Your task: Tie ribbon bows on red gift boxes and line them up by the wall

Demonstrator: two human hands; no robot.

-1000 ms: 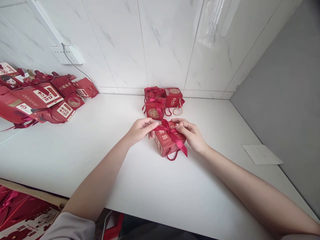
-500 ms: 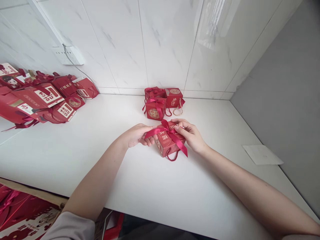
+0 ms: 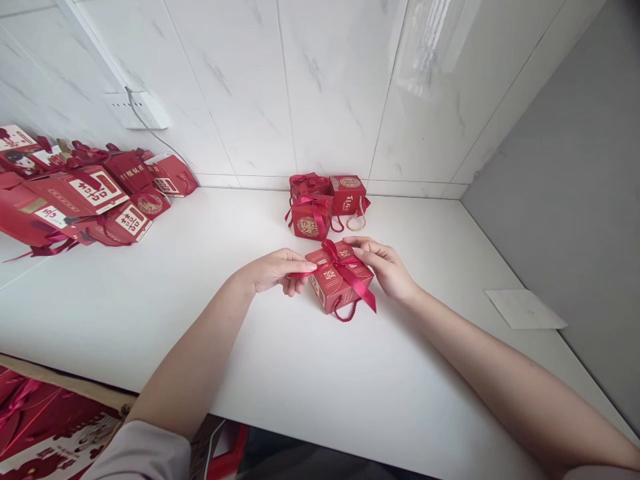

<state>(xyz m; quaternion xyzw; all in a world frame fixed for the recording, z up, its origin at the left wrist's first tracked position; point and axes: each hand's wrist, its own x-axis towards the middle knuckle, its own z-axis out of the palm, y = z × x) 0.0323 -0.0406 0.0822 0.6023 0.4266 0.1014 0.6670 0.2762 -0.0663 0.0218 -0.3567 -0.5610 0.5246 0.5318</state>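
Observation:
A red gift box with gold print sits on the white table, a rope handle hanging at its near side. Across its top runs a red ribbon tied in a bow, one tail draped over the near edge. My left hand is at the box's left side, pinching the other ribbon tail between thumb and fingers. At the right rear corner, my right hand rests with its thumb and fingers around the box's edge.
Several red boxes with ribbons stand behind, against the tiled wall. A pile of red boxes lies at the left. A flat white piece is at the right edge. More red packaging shows below the table at lower left.
The left ribbon tail, spread wide before, is now gathered in my left hand's pinch. My right thumb has shifted slightly right, away from the bow.

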